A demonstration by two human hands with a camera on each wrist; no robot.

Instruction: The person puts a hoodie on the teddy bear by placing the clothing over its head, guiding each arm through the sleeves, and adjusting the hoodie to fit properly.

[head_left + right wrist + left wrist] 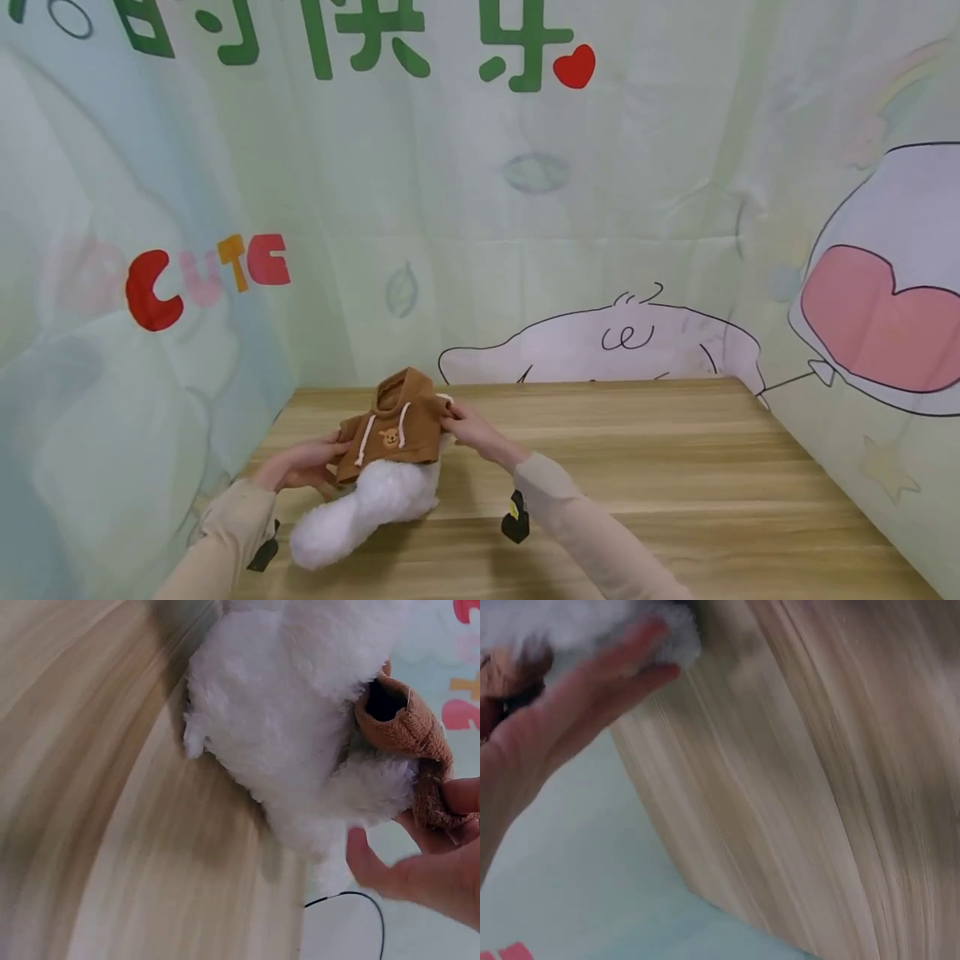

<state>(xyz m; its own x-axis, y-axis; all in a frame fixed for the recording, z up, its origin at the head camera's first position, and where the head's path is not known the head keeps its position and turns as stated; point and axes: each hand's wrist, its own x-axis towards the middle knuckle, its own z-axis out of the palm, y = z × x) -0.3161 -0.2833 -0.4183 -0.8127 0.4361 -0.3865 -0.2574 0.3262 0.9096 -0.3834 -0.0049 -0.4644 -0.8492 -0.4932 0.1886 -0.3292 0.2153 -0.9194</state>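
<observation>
A white plush toy (337,525) rests on the table with a small brown hoodie (408,421) over its upper part; the hoodie has white drawstrings and a bear face on its front. At the garment's right side, my right hand (472,429) pinches the brown cloth. The right wrist view shows a sleeve opening (386,705) beside the white fur (262,712), with the fingers on the fabric below it. My left hand (300,462) is at the hoodie's left side. In the left wrist view its fingers (622,660) stretch out against white fur.
The wood-grain table (637,467) extends to the right of the toy. A printed curtain (450,208) hangs behind it and along both sides. Dark pieces (516,517) hang by both wrists.
</observation>
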